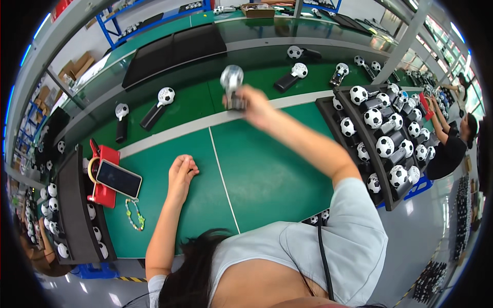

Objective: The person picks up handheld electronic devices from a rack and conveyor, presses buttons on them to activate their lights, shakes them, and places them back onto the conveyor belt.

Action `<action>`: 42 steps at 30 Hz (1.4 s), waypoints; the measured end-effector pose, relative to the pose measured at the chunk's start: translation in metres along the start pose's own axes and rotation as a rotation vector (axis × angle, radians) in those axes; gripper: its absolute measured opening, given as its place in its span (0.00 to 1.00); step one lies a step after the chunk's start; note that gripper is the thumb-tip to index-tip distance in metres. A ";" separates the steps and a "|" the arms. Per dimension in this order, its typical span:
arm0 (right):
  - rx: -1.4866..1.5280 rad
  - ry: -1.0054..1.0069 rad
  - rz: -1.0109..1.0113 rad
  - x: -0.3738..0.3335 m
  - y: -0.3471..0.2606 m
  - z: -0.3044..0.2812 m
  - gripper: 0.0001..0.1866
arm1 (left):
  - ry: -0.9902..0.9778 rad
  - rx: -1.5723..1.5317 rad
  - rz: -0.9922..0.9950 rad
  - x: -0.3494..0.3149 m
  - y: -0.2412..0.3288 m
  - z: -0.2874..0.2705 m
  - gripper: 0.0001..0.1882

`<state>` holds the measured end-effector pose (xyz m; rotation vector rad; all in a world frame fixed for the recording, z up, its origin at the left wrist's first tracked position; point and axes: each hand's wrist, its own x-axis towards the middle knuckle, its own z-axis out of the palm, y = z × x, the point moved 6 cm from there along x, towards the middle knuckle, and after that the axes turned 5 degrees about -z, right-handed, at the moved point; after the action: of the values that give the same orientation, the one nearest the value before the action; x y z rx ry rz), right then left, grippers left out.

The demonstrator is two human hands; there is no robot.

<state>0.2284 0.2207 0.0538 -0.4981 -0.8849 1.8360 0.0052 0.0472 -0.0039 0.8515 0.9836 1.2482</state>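
Note:
My right hand (250, 105) is stretched forward over the pale rail at the table's far edge. It is closed on a handheld device (232, 79) with a round, ball-like head and a dark handle, both blurred by motion. The round head points up and away from me. Above the green table (267, 169), left of its white line, my left hand (183, 172) has its fingers loosely curled in, with nothing visible in them. Left of that hand lie a phone (119, 178) and a beaded bracelet (135, 214).
Beyond the rail, several similar soccer-ball-headed devices (166, 96) lie on a green belt (197, 102). A dark tiered rack (377, 149) full of them stands at right. A red tape dispenser (105, 195) is by the left rack (77, 205). Another person (447, 149) works at far right.

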 end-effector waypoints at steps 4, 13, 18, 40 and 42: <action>-0.039 0.358 -0.501 0.153 -0.196 -0.086 0.19 | 0.098 0.196 0.097 0.021 0.002 0.020 0.09; -1.965 1.003 -0.099 0.112 -0.268 -0.341 0.22 | -0.063 1.001 0.869 0.169 -0.018 0.239 0.13; -2.292 1.085 0.012 0.136 -0.267 -0.354 0.19 | 0.021 1.200 1.007 0.263 -0.044 0.363 0.30; -0.163 0.035 0.053 0.104 -0.065 -0.106 0.18 | -0.245 -0.046 -0.004 0.152 -0.013 0.113 0.25; -0.159 -0.205 0.142 0.064 -0.029 -0.069 0.22 | -0.251 -0.022 -0.012 0.123 -0.003 0.092 0.28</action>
<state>0.2659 0.3101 0.0345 -0.4875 -1.1661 1.9801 0.0977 0.1689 0.0102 0.9571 0.7712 1.1092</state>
